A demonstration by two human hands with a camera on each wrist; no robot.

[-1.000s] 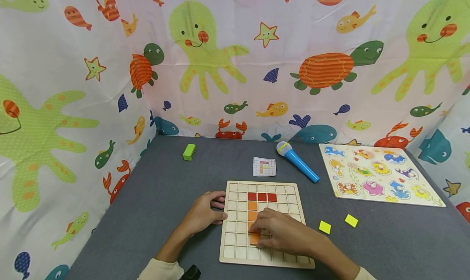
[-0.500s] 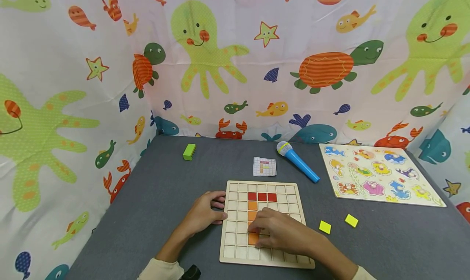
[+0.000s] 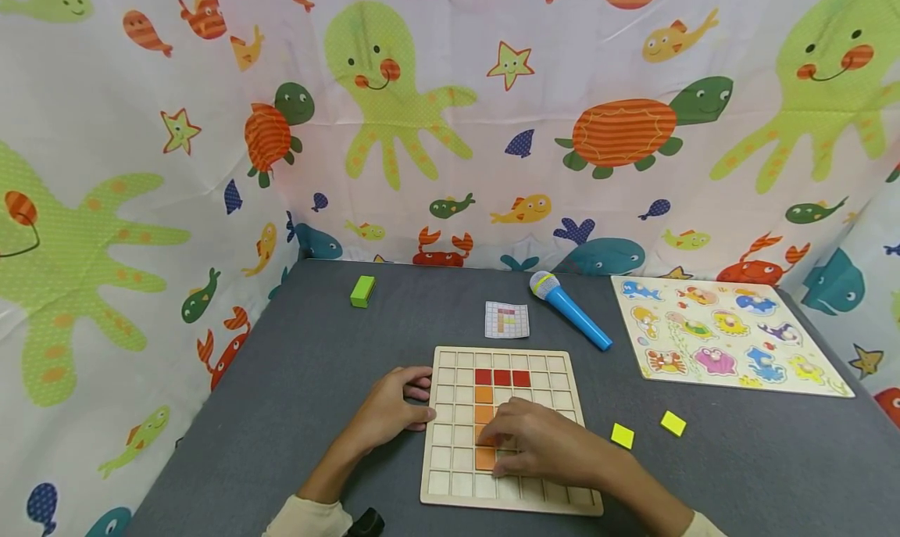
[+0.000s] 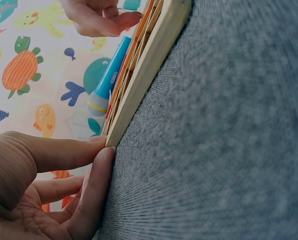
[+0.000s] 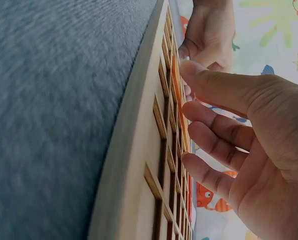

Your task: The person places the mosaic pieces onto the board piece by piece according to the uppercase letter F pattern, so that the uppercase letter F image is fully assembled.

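A square wooden grid board [image 3: 530,354] lies on the table, with red tiles [image 3: 502,377] in a short row and orange tiles [image 3: 483,395] in a column below their left end. My left hand [image 3: 389,408] holds the board's left edge; the left wrist view shows the thumb and a finger meeting at the rim. Over the orange column is my right hand [image 3: 537,441], its fingers loosely bent. Its fingertips and thumb [image 5: 191,68] are right at the lowest orange tile [image 3: 485,459], which lies flat in a cell. Part of the column is hidden behind these fingers.
Two yellow tiles [image 3: 648,430] lie right of the board. Behind it are a pattern card [image 3: 506,320] and a blue toy microphone [image 3: 571,310]. A sea-animal puzzle [image 3: 731,338] lies at the right, a green block [image 3: 362,291] at the back left. A printed curtain [image 3: 436,130] surrounds the table.
My right thumb has shifted slightly right, uncovering more of the lowest orange tile, which sits a touch farther left than a second ago. The left hand and board stay still.
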